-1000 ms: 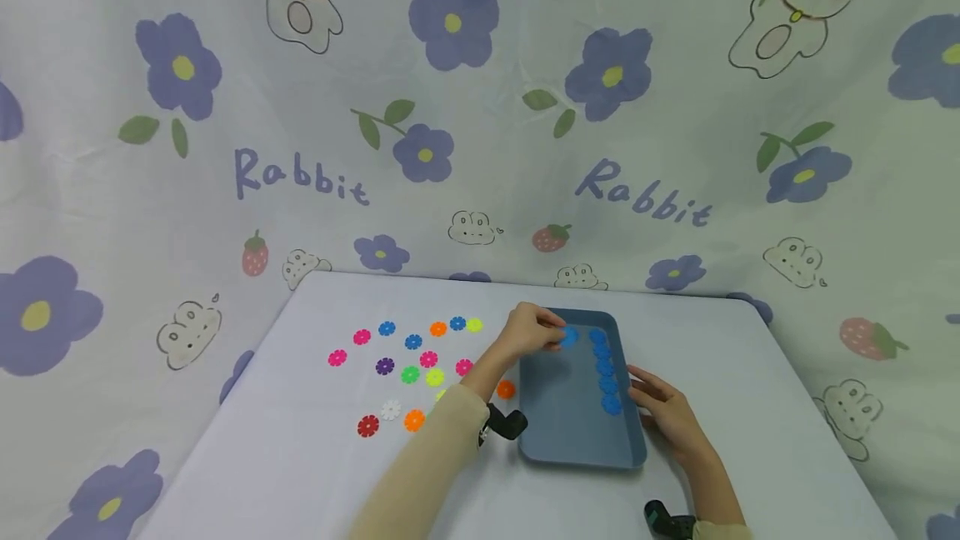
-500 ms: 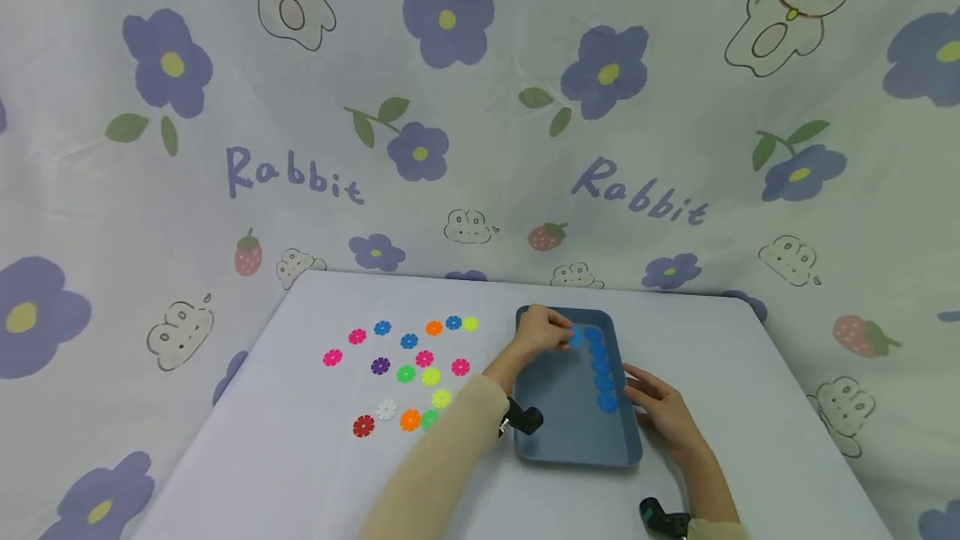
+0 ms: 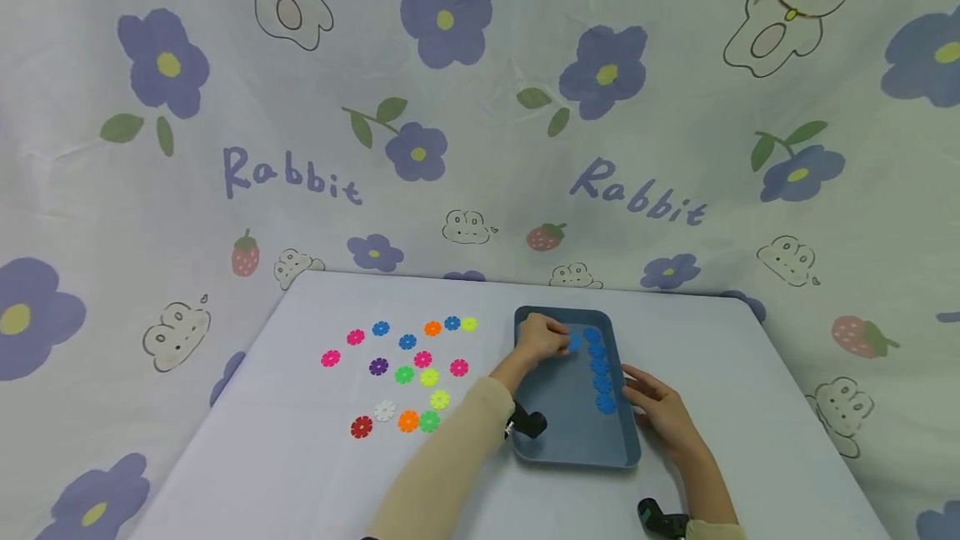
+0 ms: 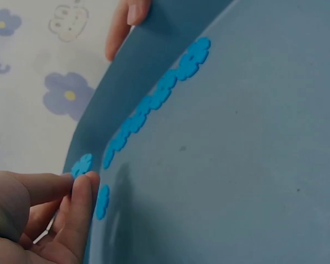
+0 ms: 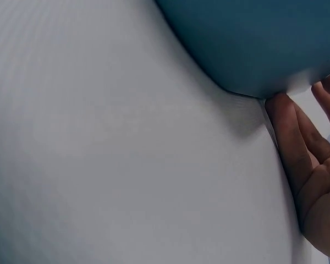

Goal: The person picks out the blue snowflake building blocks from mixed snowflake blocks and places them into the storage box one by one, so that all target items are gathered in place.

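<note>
My left hand (image 3: 543, 336) is over the far part of the grey-blue tray (image 3: 558, 440). In the left wrist view its thumb and fingertips pinch a blue flower-shaped plastic disc (image 4: 82, 164). Just beyond those fingers, another blue disc (image 4: 102, 202) lies in the tray. A row of several blue discs (image 3: 600, 367) runs along the tray's right wall, some overlapping. My right hand (image 3: 667, 411) is at the tray's right side, fingers fairly straight; in the right wrist view its fingertips (image 5: 280, 107) are against the tray's outer wall.
Left of the tray, loose discs are scattered on the white table (image 3: 255, 440), among them a purple disc (image 3: 378, 367), a white disc (image 3: 385, 411), a red disc (image 3: 362, 427) and an orange disc (image 3: 408, 421). A patterned curtain (image 3: 480, 107) hangs behind the table.
My left hand has moved right across the tray with the blue disc, closer to the row, then barely shifted. The right hand stays at the tray's side.
</note>
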Action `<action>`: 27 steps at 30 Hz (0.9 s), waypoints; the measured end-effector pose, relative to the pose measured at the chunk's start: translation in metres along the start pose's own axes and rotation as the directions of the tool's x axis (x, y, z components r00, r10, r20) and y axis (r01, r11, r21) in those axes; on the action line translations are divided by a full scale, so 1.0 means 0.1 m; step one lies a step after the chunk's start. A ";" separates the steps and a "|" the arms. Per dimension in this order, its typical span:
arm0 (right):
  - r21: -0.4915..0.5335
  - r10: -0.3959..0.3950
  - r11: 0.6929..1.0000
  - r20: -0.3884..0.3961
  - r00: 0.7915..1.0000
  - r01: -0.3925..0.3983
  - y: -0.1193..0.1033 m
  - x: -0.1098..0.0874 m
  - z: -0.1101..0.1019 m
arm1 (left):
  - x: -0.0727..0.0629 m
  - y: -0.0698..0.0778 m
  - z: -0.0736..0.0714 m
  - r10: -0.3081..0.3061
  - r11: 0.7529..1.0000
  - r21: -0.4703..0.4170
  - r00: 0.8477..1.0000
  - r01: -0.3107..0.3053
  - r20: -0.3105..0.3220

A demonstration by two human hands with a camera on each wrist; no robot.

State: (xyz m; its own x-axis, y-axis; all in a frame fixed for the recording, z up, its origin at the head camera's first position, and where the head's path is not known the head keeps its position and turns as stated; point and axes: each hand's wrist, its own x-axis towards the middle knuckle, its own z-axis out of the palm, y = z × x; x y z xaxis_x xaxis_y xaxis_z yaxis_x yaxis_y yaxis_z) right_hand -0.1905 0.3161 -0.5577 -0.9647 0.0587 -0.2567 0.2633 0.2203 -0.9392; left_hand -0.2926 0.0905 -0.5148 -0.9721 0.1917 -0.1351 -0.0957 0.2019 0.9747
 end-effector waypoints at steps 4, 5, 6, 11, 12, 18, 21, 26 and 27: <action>-0.002 0.000 1.000 -0.002 1.000 0.000 0.00 0.00 0.02 | 0.00 -0.04 -0.01 -0.016 0.999 -0.028 1.000 0.016 -0.007; -0.002 0.000 1.000 -0.001 1.000 0.000 -0.01 0.00 0.03 | 0.01 -0.06 -0.01 -0.020 0.999 -0.033 1.000 0.020 -0.010; -0.001 0.001 1.000 0.000 1.000 -0.001 -0.01 0.00 0.03 | 0.01 -0.07 -0.01 -0.024 0.999 -0.032 1.000 0.023 -0.013; -0.003 0.003 1.000 -0.002 1.000 -0.003 -0.02 0.02 0.05 | 0.02 -0.11 -0.02 -0.046 0.998 -0.033 0.999 0.045 -0.024; -0.002 0.002 1.000 -0.002 1.000 -0.002 -0.02 0.02 0.04 | 0.02 -0.12 -0.01 -0.047 0.999 -0.027 0.999 0.046 -0.026; 0.010 0.009 1.000 -0.003 1.000 -0.009 -0.01 0.03 0.02 | 0.01 -0.16 0.03 -0.067 0.997 -0.035 0.997 0.066 -0.030; 0.006 0.010 1.000 -0.005 1.000 -0.010 0.00 0.02 0.00 | 0.02 -0.16 0.05 -0.074 0.997 -0.041 0.997 0.072 -0.027; 0.000 0.005 1.000 -0.001 1.000 -0.005 0.00 0.01 -0.01 | 0.02 -0.17 0.07 -0.072 0.997 -0.025 0.996 0.071 -0.053; 0.002 0.005 1.000 0.000 1.000 -0.005 0.00 0.01 0.00 | 0.02 -0.17 0.08 -0.072 0.997 -0.017 0.996 0.071 -0.062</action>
State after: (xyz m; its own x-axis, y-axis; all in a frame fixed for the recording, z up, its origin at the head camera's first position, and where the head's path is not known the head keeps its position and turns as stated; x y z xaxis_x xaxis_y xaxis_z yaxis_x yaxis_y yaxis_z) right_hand -0.1916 0.3166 -0.5578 -0.9635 0.0593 -0.2612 0.2679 0.2184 -0.9384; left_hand -0.2915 0.0947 -0.5334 -0.9742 0.1167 -0.1932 -0.1677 0.1981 0.9657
